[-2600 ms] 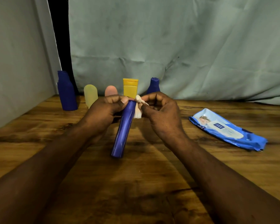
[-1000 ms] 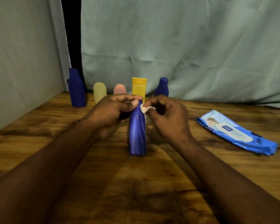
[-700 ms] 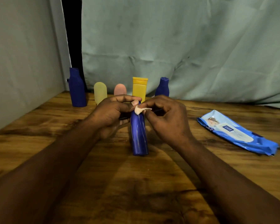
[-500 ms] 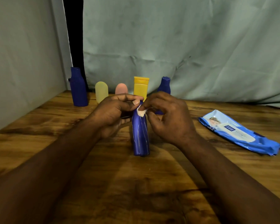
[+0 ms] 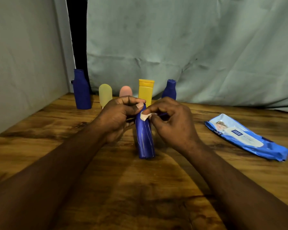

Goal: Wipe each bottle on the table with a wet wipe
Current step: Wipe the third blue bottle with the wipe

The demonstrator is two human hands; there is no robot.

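Six bottles (image 5: pixel 82 90) (image 5: pixel 105 94) (image 5: pixel 125 91) (image 5: pixel 145 92) (image 5: pixel 169 90) (image 5: pixel 145 138), one wipe (image 5: pixel 144 116), one wipe pack (image 5: pixel 244 136).

The left hand (image 5: pixel 118 117) gripped the top of a blue bottle (image 5: pixel 145 138), held nearly upright at the wooden table (image 5: pixel 140 188), while the right hand (image 5: pixel 171 123) pinched a small folded wet wipe (image 5: pixel 144 116) against its neck. Behind stood a taller blue bottle (image 5: pixel 81 90), a pale yellow bottle (image 5: pixel 105 94), a pink bottle (image 5: pixel 125 91), a yellow bottle (image 5: pixel 145 92) and a smaller blue bottle (image 5: pixel 170 90). A pack of wipes (image 5: pixel 244 136) lay well apart at right.

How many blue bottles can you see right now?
3. A tall blue bottle back left, a short blue bottle behind the right hand, and the middle blue bottle, held by the left hand. Hands may hide more.
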